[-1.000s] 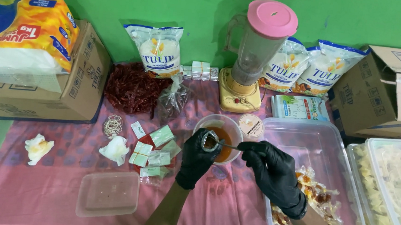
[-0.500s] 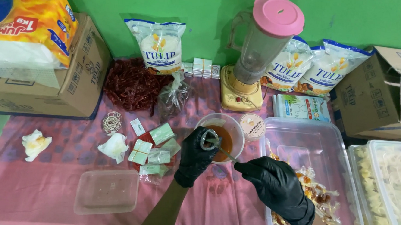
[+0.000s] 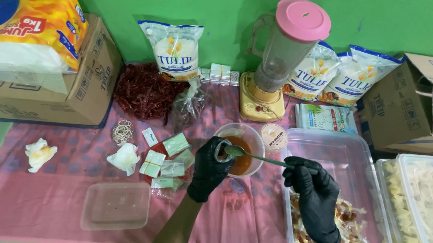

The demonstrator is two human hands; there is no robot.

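Near the desk's middle, just front of the blender, the left hand [image 3: 210,168] in a black glove is curled round a small clear plastic pouch [image 3: 221,150], pinching its mouth open at the rim of the round bowl [image 3: 240,149]. Bowl holds orange-brown sauce. Right hand [image 3: 316,192], also gloved, is closed on the handle end of a metal spoon [image 3: 254,156]; spoon lies almost level, its bowl right at the pouch mouth, over the sauce.

Edges: bowl is hemmed in by a small lidded tub [image 3: 272,137] and the large clear tray [image 3: 344,159] to the right, the blender [image 3: 280,60] behind, folded green-and-white packets [image 3: 166,158] to the left. Open pink cloth lies along the front edge, between the forearms and left toward an empty shallow container [image 3: 116,205]. Right wrist hangs over the tray, above wrapped sauce-filled pouches [image 3: 345,219].

Against half a second ago: the right hand has swung right and back, from front of the bowl to over the tray; the spoon has levelled. Left hand unmoved.
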